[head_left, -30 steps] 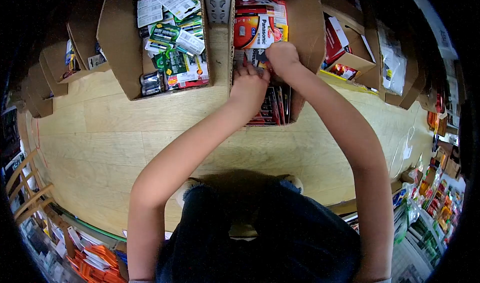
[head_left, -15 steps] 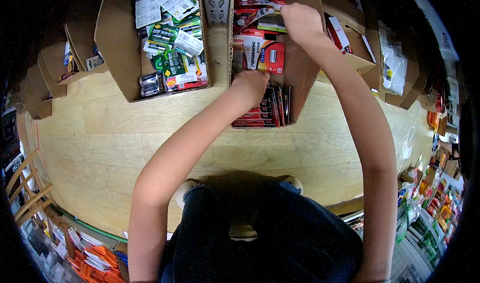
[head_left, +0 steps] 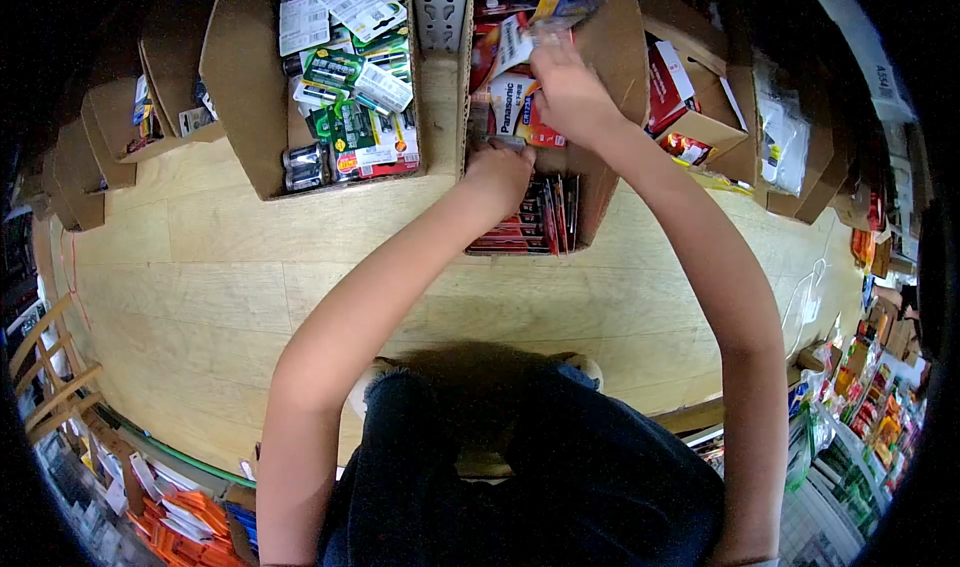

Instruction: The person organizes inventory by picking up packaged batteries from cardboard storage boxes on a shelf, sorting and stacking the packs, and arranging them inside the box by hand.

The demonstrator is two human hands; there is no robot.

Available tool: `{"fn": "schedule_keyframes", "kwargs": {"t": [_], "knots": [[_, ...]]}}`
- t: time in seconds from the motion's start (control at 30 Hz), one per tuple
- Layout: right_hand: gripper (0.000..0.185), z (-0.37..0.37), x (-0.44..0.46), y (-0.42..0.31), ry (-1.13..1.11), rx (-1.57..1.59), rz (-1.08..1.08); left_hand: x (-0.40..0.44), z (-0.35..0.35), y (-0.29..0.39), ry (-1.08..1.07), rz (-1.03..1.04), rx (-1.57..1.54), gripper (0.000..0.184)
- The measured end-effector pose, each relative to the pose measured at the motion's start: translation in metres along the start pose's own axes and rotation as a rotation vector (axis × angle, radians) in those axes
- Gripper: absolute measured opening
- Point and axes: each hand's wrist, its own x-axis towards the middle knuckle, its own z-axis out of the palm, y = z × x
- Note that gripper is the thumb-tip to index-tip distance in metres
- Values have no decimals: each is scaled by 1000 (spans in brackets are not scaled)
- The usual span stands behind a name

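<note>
Both my hands are inside a cardboard box [head_left: 612,117] of carded batteries. My right hand [head_left: 570,87] is closed at a tilted red-and-white battery pack [head_left: 511,47], its fingers slightly blurred. Below that, a red-and-white Panasonic CR123A battery pack [head_left: 512,105] lies partly under my right hand. My left hand [head_left: 500,175] is lower in the box with its fingers curled at the lower edge of the Panasonic pack; what they grip is hidden. Several thin red battery packs [head_left: 556,212] stand on edge beside it at the box's front.
Left of this box, another cardboard box [head_left: 240,97] holds green battery packs [head_left: 350,127]. A perforated pale metal upright [head_left: 441,12] stands between them. More open boxes line both sides, among them one with red packs [head_left: 668,87]. The wooden floor [head_left: 230,257] lies in front.
My right hand has moved down and left from the box's upper right side. A battery pack beside it now stands tilted over the others. My left hand stays nearly in place.
</note>
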Motion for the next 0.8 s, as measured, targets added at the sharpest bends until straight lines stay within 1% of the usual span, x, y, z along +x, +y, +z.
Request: {"fn": "schedule_keyframes", "kwargs": {"t": [0.07, 0.1, 0.13, 0.2, 0.27, 0.33, 0.4, 0.57, 0.63, 0.77, 0.8], "knots": [[41, -10, 8, -5, -471, -205, 18, -1, -7, 1, 21, 10, -3, 36], [33, -4, 7, 3, -353, -341, -101, -1, -10, 0, -9, 13, -35, 33], [33, -2, 11, 4, -351, -343, -99, -1, -14, -1, -38, 16, -66, 30], [24, 6, 19, 5, -622, -3, 294, 5, -11, -6, -25, 45, -84, 29], [25, 12, 27, 0, -653, -5, 322, 6, -11, -7, -12, 71, -103, 28], [26, 18, 32, -5, -685, -7, 353, 5, -11, -5, -18, 75, -46, 28], [30, 22, 36, -9, -780, -69, 401, 5, -13, -4, -29, 69, -41, 29], [36, 35, 24, -11, -707, -124, 383, 6, -12, -5, -47, 43, -21, 30], [42, 39, 20, -9, -686, -166, 359, 4, -11, -5, -25, 62, -76, 29], [48, 41, 25, -4, -682, -141, 323, 2, -16, -2, -92, 37, -18, 25], [48, 40, 29, -5, -640, -95, 375, 1, -15, -2, -66, 47, -19, 23]]}}
